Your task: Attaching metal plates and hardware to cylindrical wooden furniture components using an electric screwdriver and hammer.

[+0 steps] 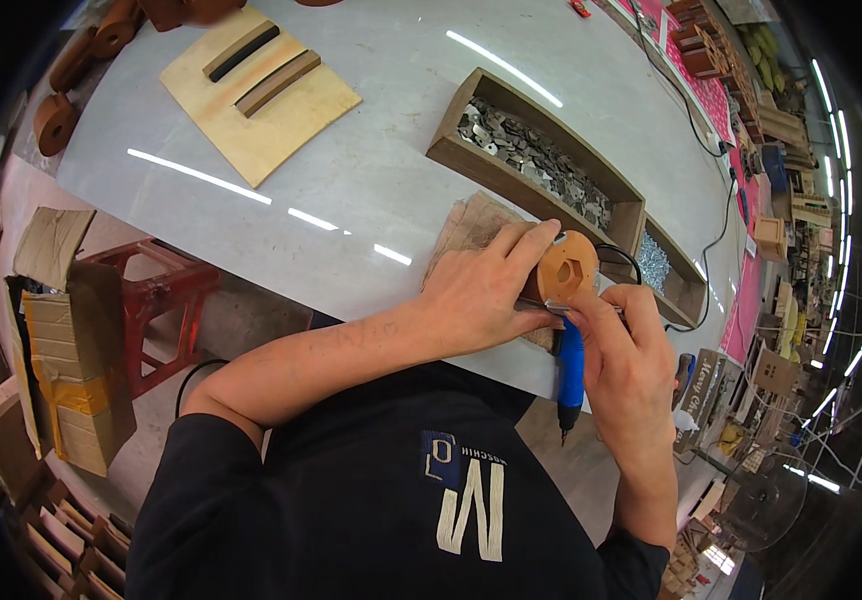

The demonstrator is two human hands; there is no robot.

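Note:
My left hand (486, 290) is closed around a round, orange-brown wooden piece (555, 268) with a hexagonal hole in its face. It steadies the piece above a folded brown cloth (469, 232) at the table's near edge. Thumb and fingers of my right hand (626, 345) are pinched at the lower rim of the wood, where a small metal plate (555, 306) shows. A blue electric screwdriver (571, 365) hangs bit-down beside my right fingers, apparently tucked in that hand; its upper end is hidden.
Beyond my hands stands a long wooden tray (456, 143) of flat metal plates, with small screws (653, 262) in its end compartment. A board (281, 135) carrying two curved strips lies far left. A red stool (166, 310) and a cardboard box (76, 370) stand left of the table.

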